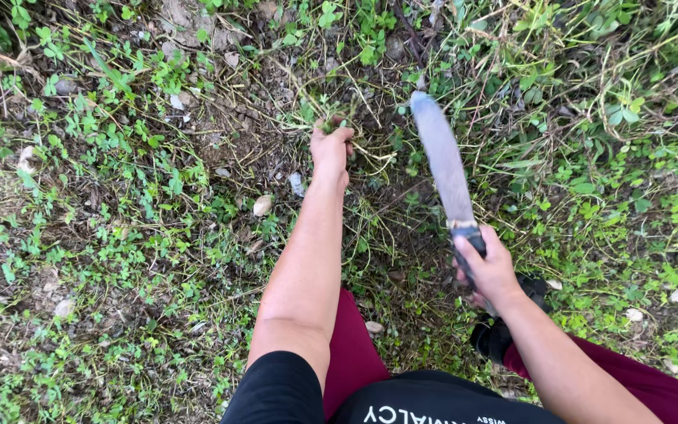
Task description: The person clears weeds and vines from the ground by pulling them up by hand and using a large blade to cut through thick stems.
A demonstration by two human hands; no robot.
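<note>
Two bare hands work low over weedy ground, seen from above. One landmark serves for all places: a long grey machete (442,161), blade pointing away from the person and blurred as if in motion. Its dark handle is gripped in the closed right hand (490,267), at the near end of the blade. Left of the blade, level with its tip, the left hand (331,149) is closed around a tuft of thin green stems (359,145) growing from the soil. Judging by the ground, a patch of bare brown earth (229,126) further left of the blade already looks thinned, while thick green weeds (606,157) to the blade's right stand uncut; the gripped tuft appears not yet severed. Small pale stones (263,205) lie left of the blade, and tangled dry runners (512,169) cross beside it. Dark red trousers (351,349) and a dark shoe (492,338) sit nearest, below the handle
</note>
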